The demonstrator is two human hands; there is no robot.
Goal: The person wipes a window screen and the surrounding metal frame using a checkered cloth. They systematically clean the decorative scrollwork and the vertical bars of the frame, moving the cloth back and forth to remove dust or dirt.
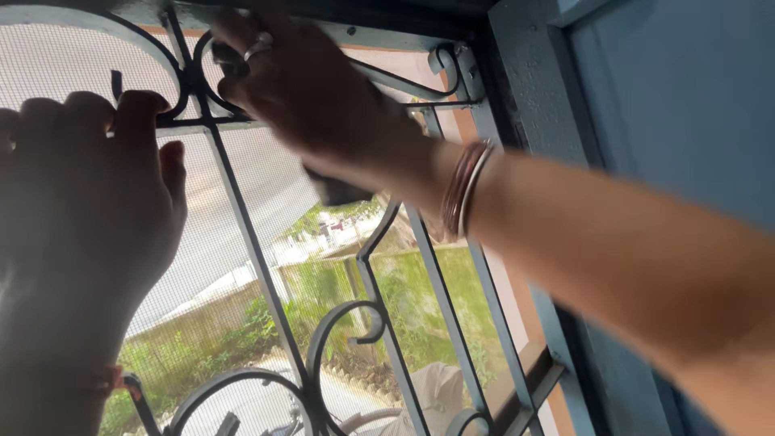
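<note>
Window grille [242,210], a dark metal one with scrolls, fills the left and middle of the frame, with fine mesh screen [73,56] behind it. The left hand [81,210], at the left edge, is curled over a horizontal bar, fingers closed on it. The right hand [299,81], at upper centre, is closed around a dark, blurred object [335,192] pressed against the upper scrolls; its kind cannot be told. Bangles [464,190] are worn on the right wrist. A blue window frame [525,81] is seen at the right.
</note>
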